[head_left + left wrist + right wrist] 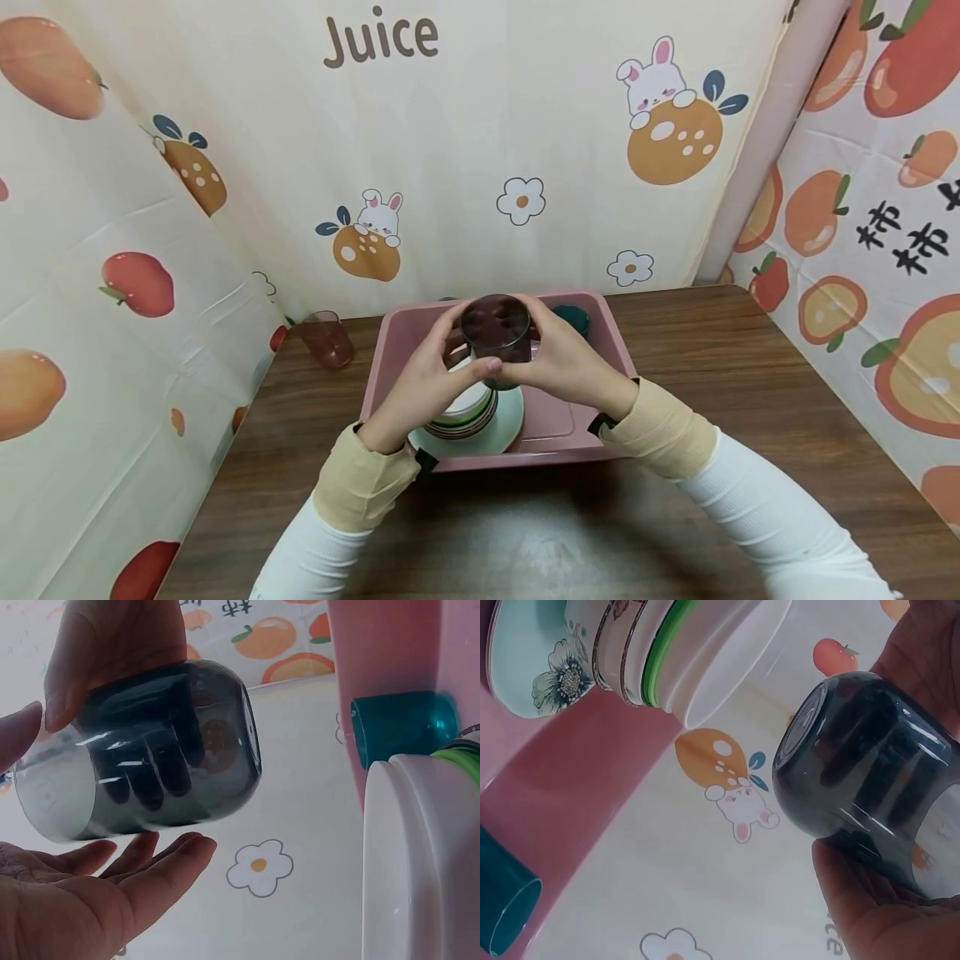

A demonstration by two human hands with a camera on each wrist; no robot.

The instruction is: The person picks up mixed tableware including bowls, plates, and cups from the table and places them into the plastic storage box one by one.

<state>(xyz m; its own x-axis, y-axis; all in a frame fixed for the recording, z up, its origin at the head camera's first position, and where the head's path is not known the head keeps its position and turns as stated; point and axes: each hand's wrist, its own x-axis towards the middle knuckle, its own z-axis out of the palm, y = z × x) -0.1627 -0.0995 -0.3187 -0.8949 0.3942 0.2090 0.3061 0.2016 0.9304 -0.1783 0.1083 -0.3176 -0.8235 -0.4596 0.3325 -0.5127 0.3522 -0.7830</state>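
A dark translucent drinking glass (pixel 495 333) is held up above the tray, nearly upright. My right hand (pixel 562 358) grips it, its fingers wrapped behind the glass; they show through the wall in the left wrist view. Beside the glass, my left hand (pixel 427 375) is cupped with fingers loosely extended (pixel 150 885). A narrow gap lies between these fingers and the glass in the left wrist view, and the left thumb tip overlaps the glass in the head view. Beneath the hands stands a stack of bowls (pixel 468 408) on a pale green plate (pixel 510 421).
The pink tray (pixel 547 457) sits on the brown wooden table (pixel 712 350). A teal glass (pixel 573 318) lies in the tray's far right corner. Another reddish translucent glass (pixel 330 342) stands left of the tray. Fruit-patterned curtains (pixel 450 142) close off the back and sides.
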